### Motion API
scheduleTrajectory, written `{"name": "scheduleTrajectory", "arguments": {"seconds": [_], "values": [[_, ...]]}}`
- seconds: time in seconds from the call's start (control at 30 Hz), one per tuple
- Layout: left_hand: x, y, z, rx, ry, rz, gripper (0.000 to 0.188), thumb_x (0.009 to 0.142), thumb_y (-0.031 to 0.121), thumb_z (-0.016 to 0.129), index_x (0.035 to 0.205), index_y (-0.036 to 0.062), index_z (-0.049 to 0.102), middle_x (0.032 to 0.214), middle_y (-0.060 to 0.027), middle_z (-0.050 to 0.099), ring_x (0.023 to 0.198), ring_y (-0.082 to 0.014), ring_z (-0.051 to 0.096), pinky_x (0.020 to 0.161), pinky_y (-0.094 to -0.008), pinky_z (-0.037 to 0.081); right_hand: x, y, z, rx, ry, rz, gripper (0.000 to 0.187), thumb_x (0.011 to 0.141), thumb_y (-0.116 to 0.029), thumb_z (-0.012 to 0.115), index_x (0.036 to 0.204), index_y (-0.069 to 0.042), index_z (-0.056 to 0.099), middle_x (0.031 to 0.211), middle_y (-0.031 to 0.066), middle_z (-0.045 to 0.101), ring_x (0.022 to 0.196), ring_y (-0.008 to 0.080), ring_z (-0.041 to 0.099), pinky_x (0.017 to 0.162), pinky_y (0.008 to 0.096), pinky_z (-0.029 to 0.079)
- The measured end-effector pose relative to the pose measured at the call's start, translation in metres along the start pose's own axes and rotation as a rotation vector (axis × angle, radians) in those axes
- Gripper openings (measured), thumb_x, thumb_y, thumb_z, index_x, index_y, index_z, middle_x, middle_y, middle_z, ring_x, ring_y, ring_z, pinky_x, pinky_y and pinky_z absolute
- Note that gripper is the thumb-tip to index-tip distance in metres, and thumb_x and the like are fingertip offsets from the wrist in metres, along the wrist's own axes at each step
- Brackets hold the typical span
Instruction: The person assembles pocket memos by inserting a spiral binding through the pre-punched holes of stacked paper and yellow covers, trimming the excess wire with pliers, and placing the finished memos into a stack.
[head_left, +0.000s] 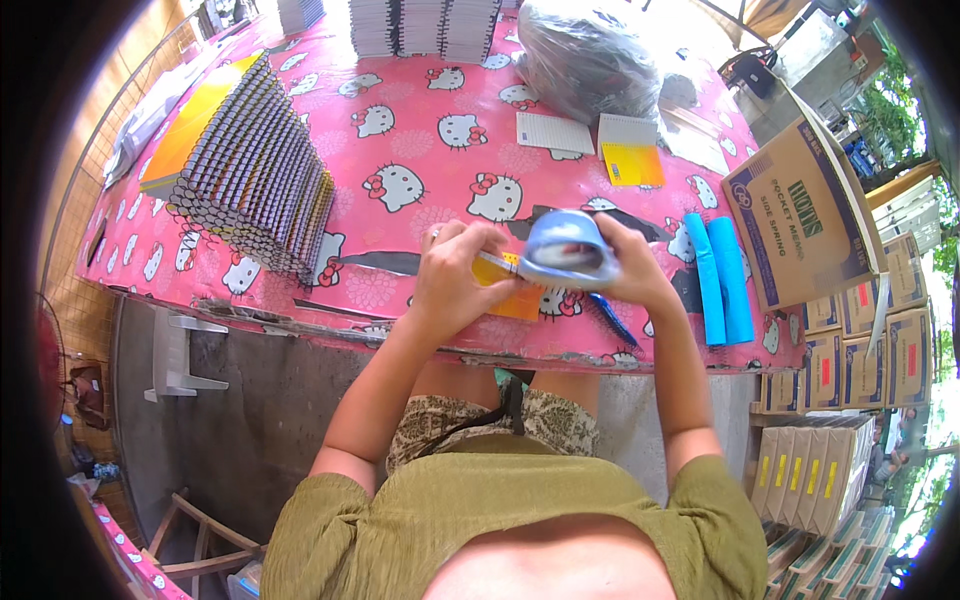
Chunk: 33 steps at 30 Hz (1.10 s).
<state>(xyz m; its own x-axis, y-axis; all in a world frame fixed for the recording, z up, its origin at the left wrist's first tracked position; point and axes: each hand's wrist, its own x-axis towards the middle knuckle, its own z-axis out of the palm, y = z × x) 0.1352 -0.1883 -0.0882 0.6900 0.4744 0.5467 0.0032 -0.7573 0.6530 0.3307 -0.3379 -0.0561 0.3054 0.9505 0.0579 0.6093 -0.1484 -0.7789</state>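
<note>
My right hand (630, 265) is closed around a blue-grey tape dispenser (545, 272), which looks like the hand-held kind with a roll inside its loop. Just left of it, my left hand (455, 272) is closed, thumb and fingers pinching a small yellow notebook (492, 268) by its edge. The dispenser's front end meets or nearly meets that notebook. Below them, a yellow-orange cover (517, 304) lies on the table; whether it belongs to the held notebook cannot be told. A dark blue pen-like thing (612, 320) lies under my right hand.
On the pink cat-print table (420, 215) a tall stack of spiral notebooks (250, 165) stands left. Farther back are more notebook stacks (425, 28) and a plastic-wrapped bundle (585, 60). Blue rolls (720, 280) and a cardboard box (800, 215) stand right. The table's front edge (330, 318) is worn.
</note>
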Motion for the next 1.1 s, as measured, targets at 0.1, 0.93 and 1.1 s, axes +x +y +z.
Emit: {"name": "scheduleTrajectory", "arguments": {"seconds": [0.1,0.93,1.1], "values": [[0.001,0.000,-0.002,-0.066,-0.041,-0.031,0.050,0.060,0.018,0.081,0.104,0.0099,0.058,0.082,-0.0043,0.063,0.084,-0.0235,0.058,0.084,-0.0371,0.039,0.006,0.013,-0.001,0.187,0.077,-0.123,0.039,0.066,-0.005,0.073,0.103,-0.003,0.058,0.092,0.0065,0.065,0.086,0.0163,0.062,0.075,0.0327,0.051],[-0.025,-0.060,-0.019,-0.840,0.166,-0.357,0.028,0.080,-0.008,0.066,0.107,-0.0005,0.067,0.101,-0.0064,0.067,0.086,-0.0097,0.062,0.074,-0.0224,0.054,0.064,0.002,0.025,-0.361,0.206,-0.100,0.035,0.063,-0.010,0.069,0.093,-0.005,0.054,0.082,0.0202,0.064,0.079,0.0349,0.065,0.067,0.0424,0.049],[-0.027,-0.058,-0.025,-0.891,0.150,-0.349,0.023,0.080,-0.008,0.066,0.103,-0.0024,0.065,0.093,-0.0057,0.066,0.086,-0.0104,0.062,0.074,-0.0231,0.054,0.034,0.043,-0.017,-0.669,0.482,0.314,0.038,0.067,-0.009,0.064,0.103,-0.004,0.052,0.095,0.0218,0.063,0.092,0.0408,0.061,0.076,0.0483,0.049]]}}
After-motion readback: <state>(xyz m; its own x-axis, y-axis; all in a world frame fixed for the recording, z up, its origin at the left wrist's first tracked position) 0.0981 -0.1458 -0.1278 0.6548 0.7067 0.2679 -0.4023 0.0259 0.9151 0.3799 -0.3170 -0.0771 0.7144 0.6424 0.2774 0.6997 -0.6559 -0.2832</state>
